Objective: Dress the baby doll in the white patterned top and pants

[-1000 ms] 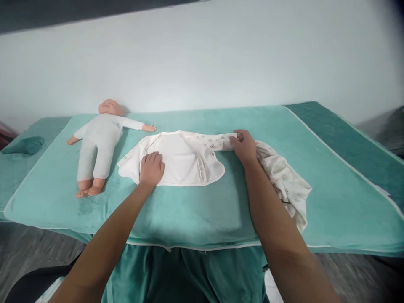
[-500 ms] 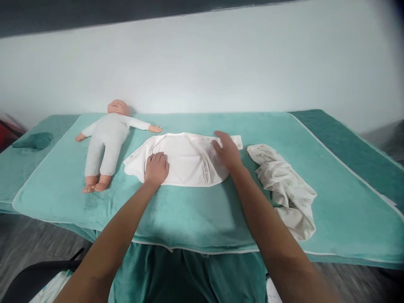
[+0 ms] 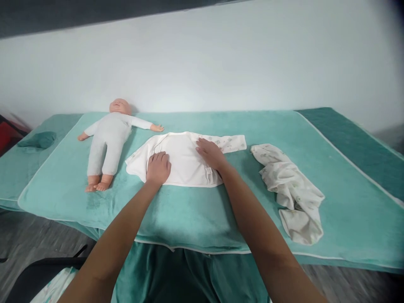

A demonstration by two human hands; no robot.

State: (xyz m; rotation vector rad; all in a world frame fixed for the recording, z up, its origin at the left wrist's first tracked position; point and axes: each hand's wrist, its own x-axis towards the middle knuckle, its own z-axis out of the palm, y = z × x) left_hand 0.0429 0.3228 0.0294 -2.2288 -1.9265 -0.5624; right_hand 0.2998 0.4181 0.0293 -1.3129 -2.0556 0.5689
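Observation:
A white baby shirt lies spread on the green bed cover, its patterned sleeve stretched out to the right. My left hand rests flat on the left part of the shirt, fingers extended. On the shirt's right part, near the base of that sleeve, lies my right hand with its fingers stretched out. Neither hand grasps anything. To the left, a baby doll in a white suit lies on its back, one arm reaching toward the shirt. Right of the shirt is a crumpled patterned baby garment.
The green padded bed cover spans the view, with a white wall behind it. A small green cushion is at the far left. A black chair with patterned cloth stands at the lower left.
My right hand has moved left from the sleeve side onto the shirt's body, and the shirt's right side now lies folded inward, uncovering the patterned sleeve. My left hand stays in place.

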